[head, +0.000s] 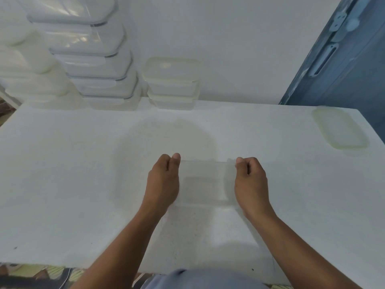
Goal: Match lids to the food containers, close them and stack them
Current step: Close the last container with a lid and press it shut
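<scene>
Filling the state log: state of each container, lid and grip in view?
clear container: lidless, held between both hands
left hand grip: pinches its left rim
right hand grip: pinches its right rim
loose lid: flat on table, far right
green-lidded stack: closed, stacked
tall stack: closed, stacked, back left

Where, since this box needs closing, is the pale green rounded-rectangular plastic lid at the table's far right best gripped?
Pinch the pale green lid by its near-left rim, coming from the left. It lies flat on the white table near the right edge, so only the rim offers purchase. The left hand and right hand grip the clear rectangular container.
</scene>
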`<state>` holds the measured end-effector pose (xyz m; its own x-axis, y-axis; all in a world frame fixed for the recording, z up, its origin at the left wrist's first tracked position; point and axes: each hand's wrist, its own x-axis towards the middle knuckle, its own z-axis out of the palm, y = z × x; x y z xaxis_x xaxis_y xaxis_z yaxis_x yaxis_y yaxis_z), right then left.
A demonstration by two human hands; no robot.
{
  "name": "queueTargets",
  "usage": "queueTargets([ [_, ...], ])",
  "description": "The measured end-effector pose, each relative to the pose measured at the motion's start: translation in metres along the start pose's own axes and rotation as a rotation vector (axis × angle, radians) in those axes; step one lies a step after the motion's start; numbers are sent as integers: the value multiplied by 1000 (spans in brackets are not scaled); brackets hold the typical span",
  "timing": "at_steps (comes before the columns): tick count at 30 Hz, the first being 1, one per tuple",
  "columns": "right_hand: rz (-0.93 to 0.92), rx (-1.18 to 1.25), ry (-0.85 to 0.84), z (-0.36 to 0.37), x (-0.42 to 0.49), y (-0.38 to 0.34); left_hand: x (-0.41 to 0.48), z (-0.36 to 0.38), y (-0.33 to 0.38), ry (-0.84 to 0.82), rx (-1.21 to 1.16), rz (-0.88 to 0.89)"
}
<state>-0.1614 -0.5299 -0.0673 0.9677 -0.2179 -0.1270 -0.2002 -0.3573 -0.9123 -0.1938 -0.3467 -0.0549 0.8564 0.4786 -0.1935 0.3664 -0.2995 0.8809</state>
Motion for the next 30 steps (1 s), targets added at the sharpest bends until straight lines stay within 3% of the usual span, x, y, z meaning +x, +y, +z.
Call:
queueTargets([
  [20, 31, 118, -25, -11, 6, 5, 3, -5, -1, -39, 25, -83],
  [25, -14, 88, 8, -46, 26, 8, -11, -20, 21, 183, 158, 41],
  [27, -39, 75, 34, -65, 40, 9, -20, -17, 38, 235, 84, 102],
  [30, -63, 48, 63, -92, 64, 12, -39, 0, 62, 90, -199, 104],
])
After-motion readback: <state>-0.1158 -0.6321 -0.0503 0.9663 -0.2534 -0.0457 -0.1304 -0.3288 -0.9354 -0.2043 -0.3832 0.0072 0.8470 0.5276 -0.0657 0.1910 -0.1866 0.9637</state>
